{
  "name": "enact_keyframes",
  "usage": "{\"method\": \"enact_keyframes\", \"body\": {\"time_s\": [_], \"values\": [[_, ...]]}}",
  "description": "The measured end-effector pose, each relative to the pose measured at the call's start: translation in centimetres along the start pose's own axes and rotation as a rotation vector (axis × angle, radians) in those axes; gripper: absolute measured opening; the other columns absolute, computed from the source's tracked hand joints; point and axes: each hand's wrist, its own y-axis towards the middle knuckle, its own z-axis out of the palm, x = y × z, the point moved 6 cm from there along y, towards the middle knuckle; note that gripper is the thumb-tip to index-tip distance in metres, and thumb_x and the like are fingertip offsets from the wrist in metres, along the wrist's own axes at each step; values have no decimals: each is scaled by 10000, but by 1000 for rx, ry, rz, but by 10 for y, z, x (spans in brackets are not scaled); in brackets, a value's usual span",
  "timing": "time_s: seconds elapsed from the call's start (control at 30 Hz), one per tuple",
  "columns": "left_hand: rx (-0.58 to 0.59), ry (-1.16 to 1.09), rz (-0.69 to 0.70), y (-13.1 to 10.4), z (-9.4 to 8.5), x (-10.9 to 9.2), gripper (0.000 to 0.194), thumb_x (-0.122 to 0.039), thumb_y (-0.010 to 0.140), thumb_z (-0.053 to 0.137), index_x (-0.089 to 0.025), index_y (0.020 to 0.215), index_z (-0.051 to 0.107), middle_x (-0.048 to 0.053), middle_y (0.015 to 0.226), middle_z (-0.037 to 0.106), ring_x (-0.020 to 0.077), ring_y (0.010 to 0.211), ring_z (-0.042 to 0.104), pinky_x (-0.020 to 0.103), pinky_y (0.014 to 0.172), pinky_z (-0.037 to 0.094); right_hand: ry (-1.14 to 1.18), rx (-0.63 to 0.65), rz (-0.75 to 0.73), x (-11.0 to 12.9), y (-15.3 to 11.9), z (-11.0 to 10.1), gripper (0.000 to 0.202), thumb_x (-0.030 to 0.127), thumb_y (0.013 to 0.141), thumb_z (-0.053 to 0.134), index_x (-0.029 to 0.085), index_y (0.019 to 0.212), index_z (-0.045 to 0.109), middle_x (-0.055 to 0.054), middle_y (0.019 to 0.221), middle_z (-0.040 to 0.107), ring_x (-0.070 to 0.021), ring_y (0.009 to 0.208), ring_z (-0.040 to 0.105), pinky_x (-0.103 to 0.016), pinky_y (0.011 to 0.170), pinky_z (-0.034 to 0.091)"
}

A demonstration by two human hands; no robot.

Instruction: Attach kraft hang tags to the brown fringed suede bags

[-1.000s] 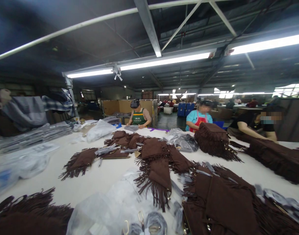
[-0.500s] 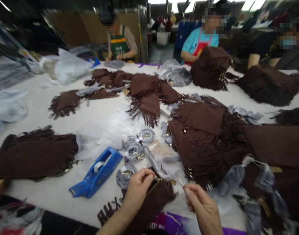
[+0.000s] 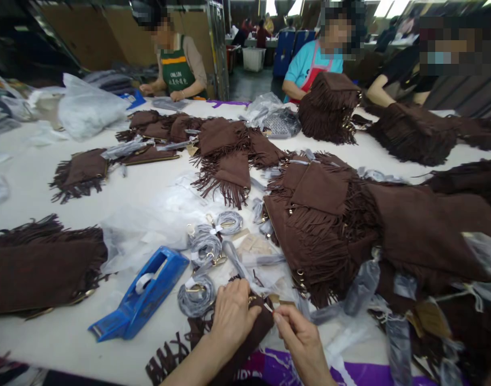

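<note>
A brown fringed pouch (image 3: 245, 343) lies at the front edge of the table, partly hidden under my forearm. My left hand (image 3: 234, 311) is closed over its zipper edge, near a gold fitting. Just right of it, my right hand (image 3: 296, 335) pinches a thin white string that runs to the pouch's corner. Coiled grey straps (image 3: 197, 295) with gold clasps lie to the left of my hands, beside a blue tape dispenser (image 3: 143, 295). Purple plastic (image 3: 281, 367) shows below the hands.
Large piles of brown fringed bags (image 3: 318, 236) cover the right and centre. Another brown bag (image 3: 40, 268) lies at the left. Clear plastic bags (image 3: 88, 110) are at the back left. Across the table, several people work, one in a green apron (image 3: 175, 69).
My right hand has moved left, closer to my left hand and the pouch. My left hand now lies flatter over the pouch edge. The view has shifted to the right.
</note>
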Motion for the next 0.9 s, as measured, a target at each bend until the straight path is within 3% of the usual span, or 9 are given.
{"method": "enact_keyframes", "body": {"time_s": [0.1,0.27,0.3,0.5,0.63,0.9], "values": [[72,-136,-93,4,2,8,47,-218,695,523,-176,718,521,27,743,562,220,782,521,334,724,333,0,-8,-2,0,2,3,348,486,838,450,178,727,569,56,546,338,-90,483,316,-196,436,253],[316,-524,-299,-2,28,21,53,-198,587,526,-173,555,492,-34,529,460,149,572,466,258,558,301,-26,-45,-1,-2,2,1,351,487,837,452,179,713,568,57,535,360,-86,472,333,-191,432,265],[347,-557,-314,-4,32,22,24,-187,576,507,-164,574,514,-38,515,462,139,540,460,248,532,305,-32,-52,-4,-3,2,0,349,483,839,451,180,712,567,57,533,365,-87,470,337,-192,434,273],[537,-1156,-397,-16,39,16,397,-145,477,512,-113,847,651,-12,585,591,123,497,483,220,476,318,-69,-11,-26,-8,0,1,333,454,856,423,185,714,559,51,538,373,-104,506,381,-207,483,313],[553,-1258,-427,-19,34,16,464,-109,448,533,-119,892,666,-15,567,599,116,481,475,211,465,299,-101,46,-62,-6,0,2,313,420,871,412,186,732,567,47,554,397,-104,516,407,-203,494,327],[492,-1226,-395,-20,34,14,472,-143,452,541,-105,907,659,-24,547,568,101,451,428,213,443,271,-215,57,-158,11,2,1,264,345,880,414,192,711,548,41,565,460,-100,514,453,-193,493,347]]}}
